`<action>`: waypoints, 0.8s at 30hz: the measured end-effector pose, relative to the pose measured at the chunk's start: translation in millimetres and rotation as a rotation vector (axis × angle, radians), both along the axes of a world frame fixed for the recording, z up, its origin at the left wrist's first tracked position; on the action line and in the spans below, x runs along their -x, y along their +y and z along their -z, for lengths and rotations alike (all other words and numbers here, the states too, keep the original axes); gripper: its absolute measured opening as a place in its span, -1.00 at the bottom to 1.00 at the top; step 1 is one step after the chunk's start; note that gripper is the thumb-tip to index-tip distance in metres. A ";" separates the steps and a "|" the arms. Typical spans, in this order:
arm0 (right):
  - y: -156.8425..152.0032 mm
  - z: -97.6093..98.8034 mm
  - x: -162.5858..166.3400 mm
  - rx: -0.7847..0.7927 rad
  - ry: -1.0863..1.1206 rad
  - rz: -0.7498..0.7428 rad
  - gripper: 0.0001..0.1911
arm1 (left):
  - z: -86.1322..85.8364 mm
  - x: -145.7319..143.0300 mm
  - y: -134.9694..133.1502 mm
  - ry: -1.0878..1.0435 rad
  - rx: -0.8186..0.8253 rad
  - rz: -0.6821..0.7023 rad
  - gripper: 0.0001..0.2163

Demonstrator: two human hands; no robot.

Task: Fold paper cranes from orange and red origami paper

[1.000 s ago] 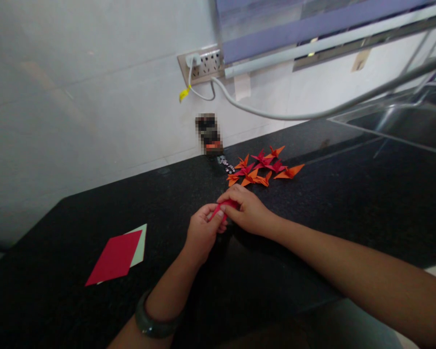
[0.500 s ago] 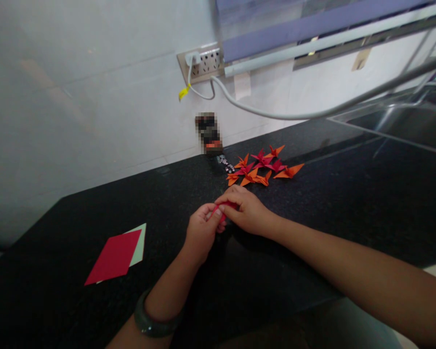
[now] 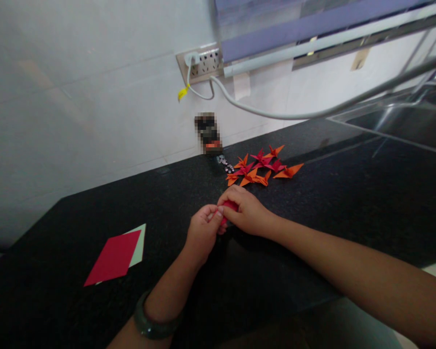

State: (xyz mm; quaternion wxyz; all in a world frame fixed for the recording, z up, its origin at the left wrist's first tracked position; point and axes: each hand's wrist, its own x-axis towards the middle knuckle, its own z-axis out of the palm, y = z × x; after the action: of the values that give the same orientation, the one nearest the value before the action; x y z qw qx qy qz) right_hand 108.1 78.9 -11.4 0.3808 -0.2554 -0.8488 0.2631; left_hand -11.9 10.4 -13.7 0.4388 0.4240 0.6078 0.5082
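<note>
A small folded piece of red paper [image 3: 228, 208] is pinched between both my hands over the middle of the black countertop [image 3: 334, 194]. My left hand [image 3: 201, 232] grips its left end with curled fingers; a dark bangle sits on that wrist. My right hand [image 3: 247, 212] covers the paper from the right, fingers closed on it. Most of the paper is hidden under my fingers. Just beyond my hands lies a cluster of several finished red and orange paper cranes [image 3: 263, 167].
A red paper sheet [image 3: 112, 257] lies on a pale green sheet [image 3: 141, 242] at the left. By the wall stands a small dark blurred object [image 3: 207, 132]. A wall socket [image 3: 199, 65] with a grey cable [image 3: 294, 115] is above; a steel sink [image 3: 403, 116] is at the far right.
My fingers have shifted slightly on the red paper, closing tighter over it. Hands stay in the same spot; nothing else moved.
</note>
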 end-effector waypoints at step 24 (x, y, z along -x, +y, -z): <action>-3.5 -0.1 0.9 -0.017 -0.064 -0.049 -0.80 | 2.1 -1.1 -0.9 0.113 -0.053 0.138 -0.94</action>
State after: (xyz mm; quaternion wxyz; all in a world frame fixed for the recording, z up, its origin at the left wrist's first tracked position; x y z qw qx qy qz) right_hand 107.1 75.5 -11.4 0.3491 -0.2396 -0.8687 0.2570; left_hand -10.8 9.5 -15.7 0.4267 0.5043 0.5871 0.4679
